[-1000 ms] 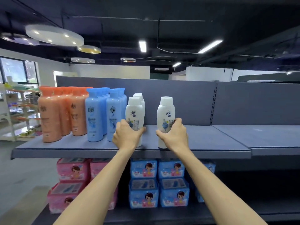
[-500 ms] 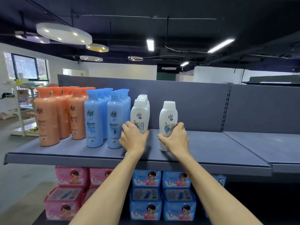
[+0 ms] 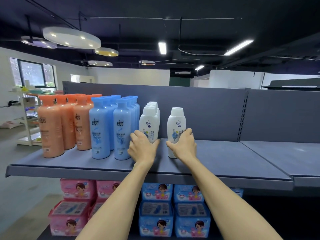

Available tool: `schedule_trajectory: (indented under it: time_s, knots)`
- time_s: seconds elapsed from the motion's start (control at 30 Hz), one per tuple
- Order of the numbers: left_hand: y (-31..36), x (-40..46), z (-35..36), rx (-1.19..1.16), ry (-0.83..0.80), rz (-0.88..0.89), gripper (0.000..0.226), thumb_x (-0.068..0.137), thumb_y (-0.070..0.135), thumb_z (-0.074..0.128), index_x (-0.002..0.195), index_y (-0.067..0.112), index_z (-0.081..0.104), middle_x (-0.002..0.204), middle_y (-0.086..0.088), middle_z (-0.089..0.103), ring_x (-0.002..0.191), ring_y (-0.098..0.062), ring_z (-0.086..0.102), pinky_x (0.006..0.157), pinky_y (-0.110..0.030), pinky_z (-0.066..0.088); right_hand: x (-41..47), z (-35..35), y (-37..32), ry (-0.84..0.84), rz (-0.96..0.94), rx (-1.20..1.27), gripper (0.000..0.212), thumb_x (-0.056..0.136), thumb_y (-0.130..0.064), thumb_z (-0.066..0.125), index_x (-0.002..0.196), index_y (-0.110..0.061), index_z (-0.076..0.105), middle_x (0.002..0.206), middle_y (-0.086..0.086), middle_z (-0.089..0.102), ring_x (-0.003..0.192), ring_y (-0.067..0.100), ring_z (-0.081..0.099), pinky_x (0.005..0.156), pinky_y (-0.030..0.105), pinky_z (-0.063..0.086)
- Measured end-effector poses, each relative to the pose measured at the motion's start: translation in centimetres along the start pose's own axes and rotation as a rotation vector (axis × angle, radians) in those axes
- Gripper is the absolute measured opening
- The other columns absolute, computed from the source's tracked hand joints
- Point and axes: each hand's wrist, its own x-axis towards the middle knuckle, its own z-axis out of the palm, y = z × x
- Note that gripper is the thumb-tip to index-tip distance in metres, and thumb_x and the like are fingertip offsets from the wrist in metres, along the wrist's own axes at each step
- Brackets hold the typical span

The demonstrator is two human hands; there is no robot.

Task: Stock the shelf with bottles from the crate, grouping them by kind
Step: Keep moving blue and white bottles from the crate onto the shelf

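Both hands (image 3: pixel 143 148) (image 3: pixel 184 145) still grip smooth, seemingly plastic white bottles (image 3: pixel 149 122) (image 3: pixel 176 125)

I see the grey shelf (image 3: pixel 216 158) carrying three kinds of bottle, all upright. At its left end stand the orange bottles (image 3: pixel 52 129) in rows running back; just beside them the blue bottles (image 3: pixel 110 129), also in rows. Next comes a single file of white bottles (image 3: pixel 150 122), its front one wrapped low down by fingers. A lone white bottle (image 3: pixel 176 123) stands apart to the right, gripped near its base.
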Motion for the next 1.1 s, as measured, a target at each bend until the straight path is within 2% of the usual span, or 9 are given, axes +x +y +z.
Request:
schedule_trajectory:
  time_s: [0.3,0.67,0.9,1.1]
  knots:
    - [-0.4,0.2,0.8,0.018,0.032,0.012,0.069,0.071,0.057,0.076,0.108,0.008,0.045,0.108,-0.009,0.052,0.099,-0.034,0.06,0.071,-0.041,0.048,5.8,3.6,-0.6,-0.038,0.081,0.031,0.071,0.075,-0.033,0.08,0.121,-0.003,0.036,0.125,0.015,0.05,0.11,0.037,0.059,0.076,0.035,0.043]
    - [-0.7,0.5,1.6,0.066,0.067,0.049,0.067,0.073,0.054,0.077,0.108,0.008,0.045,0.108,-0.009,0.051,0.097,-0.034,0.059,0.071,-0.041,0.046,11.5,8.8,-0.8,-0.025,0.081,0.065,0.067,0.077,-0.029,0.078,0.12,-0.003,0.035,0.124,0.016,0.049,0.11,0.039,0.058,0.08,0.039,0.048]
    - [-0.8,0.6,1.6,0.088,0.059,0.071,0.065,0.074,0.054,0.075,0.107,0.008,0.044,0.108,-0.009,0.05,0.097,-0.034,0.059,0.071,-0.041,0.046,12.8,10.4,-1.3,0.026,0.142,0.064,0.062,0.079,-0.021,0.075,0.122,-0.003,0.034,0.127,0.017,0.046,0.11,0.04,0.058,0.079,0.04,0.049]
    - [-0.9,0.7,1.6,0.088,0.051,0.071,0.064,0.075,0.054,0.074,0.108,0.008,0.044,0.108,-0.008,0.049,0.097,-0.033,0.059,0.071,-0.041,0.046,12.9,10.7,-1.3,0.033,0.147,0.045,0.064,0.08,-0.024,0.076,0.123,-0.003,0.033,0.127,0.017,0.045,0.111,0.04,0.057,0.078,0.04,0.048]
